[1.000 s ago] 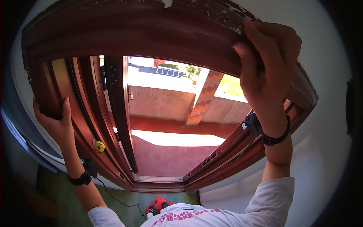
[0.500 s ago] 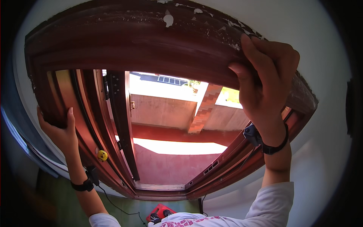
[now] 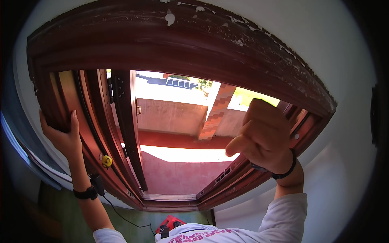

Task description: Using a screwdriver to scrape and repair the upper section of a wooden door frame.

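Wooden frame (image 3: pixel 162 52): dark reddish-brown, it fills most of the head view around a bright opening (image 3: pixel 174 174); its top edge is scuffed, with white flakes (image 3: pixel 169 18) clinging along it.
Left hand (image 3: pixel 63 139): gripping the frame's left side below the top left corner, thumb along the inner face, fingers at the outer edge; how firmly cannot be told.
Right hand (image 3: pixel 263 133): closed, fingers curled into a fist, apart from the top edge and in front of the opening, toward the frame's right side; the palm is hidden, so whether it encloses something small cannot be told.
Yellow round piece (image 3: pixel 106 161): on the frame's left side, lower than the left hand.
Red object (image 3: pixel 165 220): below the frame's bottom edge, partly hidden by the white shirt (image 3: pixel 214 235).
Work at the frame: the step in hand seems to be steadying the left side one-handed.
Right hand's move: a second hold would call for unfolding those fingers and reaching up to the top edge.
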A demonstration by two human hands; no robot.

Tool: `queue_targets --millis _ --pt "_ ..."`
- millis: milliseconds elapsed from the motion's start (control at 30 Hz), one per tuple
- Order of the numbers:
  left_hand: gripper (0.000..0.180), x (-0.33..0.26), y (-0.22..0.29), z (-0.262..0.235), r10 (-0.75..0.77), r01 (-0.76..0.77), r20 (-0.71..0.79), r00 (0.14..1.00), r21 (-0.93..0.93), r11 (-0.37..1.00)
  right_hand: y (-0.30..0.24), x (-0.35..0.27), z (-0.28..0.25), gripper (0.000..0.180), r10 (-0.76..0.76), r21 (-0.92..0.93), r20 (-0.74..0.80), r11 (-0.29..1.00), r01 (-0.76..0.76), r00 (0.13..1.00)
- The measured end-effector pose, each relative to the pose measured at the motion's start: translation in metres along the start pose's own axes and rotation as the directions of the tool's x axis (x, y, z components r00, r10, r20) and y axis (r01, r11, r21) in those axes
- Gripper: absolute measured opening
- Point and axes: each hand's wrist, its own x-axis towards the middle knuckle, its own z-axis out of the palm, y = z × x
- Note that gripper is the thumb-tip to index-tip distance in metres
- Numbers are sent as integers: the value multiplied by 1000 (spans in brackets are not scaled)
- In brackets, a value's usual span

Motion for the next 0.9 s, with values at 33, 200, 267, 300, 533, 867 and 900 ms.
queue_targets --millis 33,200,267,300,533,867,900 --pt "91 0 0 0 1 -1 -1 1000 -7 1000 -3 -3 8 56 -17 19 66 1000 16 998" --pt "89 3 -3 -1 42 -41 -6 999 26 999 2 -4 6 36 -36 -125 -98 992 24 995" --pt "88 3 -1 0 49 -49 -10 999 12 999 13 7 -13 39 -138 -444 -176 895 47 975" --pt "88 2 -2 1 30 -30 4 1000 12 999 18 17 -23 45 -129 -520 -172 854 21 977" --pt "88 -3 -4 -1 -23 24 32 999 -14 1000 44 32 -31 60 -22 -530 -190 844 -84 982" --pt "90 0 -7 -1 10 -9 21 1000 -36 999 52 33 -14 44 -196 -633 -244 774 -3 950" --pt "90 0 -7 0 6 -4 21 1000 -54 999 60 35 -12 42 -281 -644 -278 764 39 919"
